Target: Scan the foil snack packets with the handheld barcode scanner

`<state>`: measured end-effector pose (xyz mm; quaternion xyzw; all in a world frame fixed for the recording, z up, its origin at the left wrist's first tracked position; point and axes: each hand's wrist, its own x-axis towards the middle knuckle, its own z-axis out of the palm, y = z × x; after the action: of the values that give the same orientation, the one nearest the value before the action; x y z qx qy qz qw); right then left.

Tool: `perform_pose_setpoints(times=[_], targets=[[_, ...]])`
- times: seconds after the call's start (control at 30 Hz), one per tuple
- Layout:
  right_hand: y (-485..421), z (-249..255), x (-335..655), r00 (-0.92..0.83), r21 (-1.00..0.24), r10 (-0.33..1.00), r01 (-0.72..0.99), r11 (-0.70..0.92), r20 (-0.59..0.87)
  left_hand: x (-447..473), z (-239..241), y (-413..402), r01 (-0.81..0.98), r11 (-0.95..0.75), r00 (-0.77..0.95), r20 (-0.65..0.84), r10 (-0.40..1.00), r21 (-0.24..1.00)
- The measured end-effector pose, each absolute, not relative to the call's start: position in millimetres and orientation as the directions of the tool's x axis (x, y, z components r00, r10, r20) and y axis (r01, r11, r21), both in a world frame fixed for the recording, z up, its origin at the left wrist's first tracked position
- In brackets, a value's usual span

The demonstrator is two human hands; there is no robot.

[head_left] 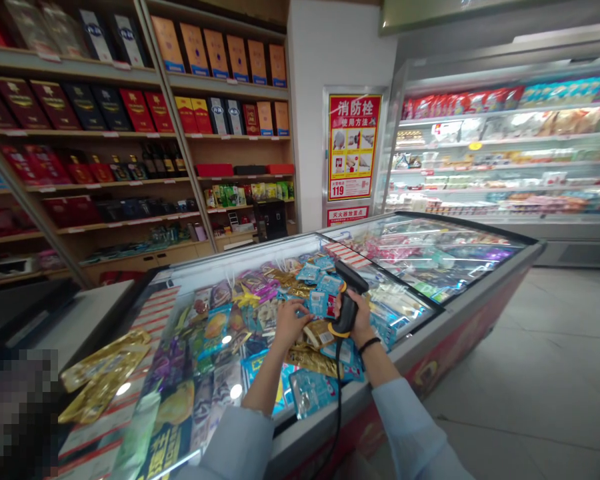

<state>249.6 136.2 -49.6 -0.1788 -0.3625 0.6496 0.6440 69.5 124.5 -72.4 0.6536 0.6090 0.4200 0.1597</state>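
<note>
Barcode scanner (349,303) is over the packet pile, above the freezer's near side. Handle leans: butt low and toward me, top tipped slightly right. Head's long axis crosses that diagonally, nose up-left and away from me, tail down-right. Beam window not visible to me.

My right grip (361,317) is wrapped round the handle. Blue packet (320,303) sits just left of it, long axis roughly side to side, red end by my right fingers. My left grip (291,323) has fingers curled at the packet's left edge; can't tell if they're pinching it or only touching.

Risks, my read: cord (339,383) drops from the butt across the loose packs, so a quick lift could drag some along. Weak hold on the left = packet slips back into the pile. Nose isn't on the packet, so aim could miss without a wrist turn. Lower blue pouch (313,393) lies at the near rim; a forearm bump could send it to the floor.

Farther out: gold packs (105,373) lie at the freezer's (460,317) left end.
</note>
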Motion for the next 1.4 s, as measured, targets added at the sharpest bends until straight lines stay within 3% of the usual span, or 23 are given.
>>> perform_pose_setpoints(times=[0.13, 0.3, 0.57, 0.77, 1.1, 1.4], targets=[[134.0, -46.6, 253.2, -0.124, -0.694, 0.954, -0.712, 0.105, 0.272, 66.0, -67.6, 123.4, 0.542, -0.189, -0.199, 0.343, 0.918, 0.819], [127.6, -45.0, 260.9, -0.219, -0.667, 0.920, -0.742, 0.059, 0.325, 60.0, -63.4, 119.9, 0.465, -0.253, -0.378, 0.448, 0.810, 0.848], [126.0, -55.2, 262.1, -0.478, -0.765, 0.789, -0.643, -0.015, 0.387, 44.6, -43.4, 104.7, 0.574, -0.195, -0.553, 0.552, 0.624, 0.795], [123.4, -55.5, 261.6, -0.494, -0.784, 0.786, -0.621, -0.019, 0.372, 40.2, -35.6, 101.8, 0.608, -0.163, -0.592, 0.580, 0.559, 0.777], [123.9, -57.8, 261.4, -0.506, -0.805, 0.789, -0.592, -0.025, 0.348, 40.9, -40.1, 104.9, 0.576, -0.252, -0.540, 0.593, 0.597, 0.778], [123.0, -52.2, 259.0, -0.523, -0.818, 0.786, -0.574, -0.039, 0.329, 40.2, -44.6, 108.1, 0.608, -0.204, -0.518, 0.578, 0.630, 0.767]])
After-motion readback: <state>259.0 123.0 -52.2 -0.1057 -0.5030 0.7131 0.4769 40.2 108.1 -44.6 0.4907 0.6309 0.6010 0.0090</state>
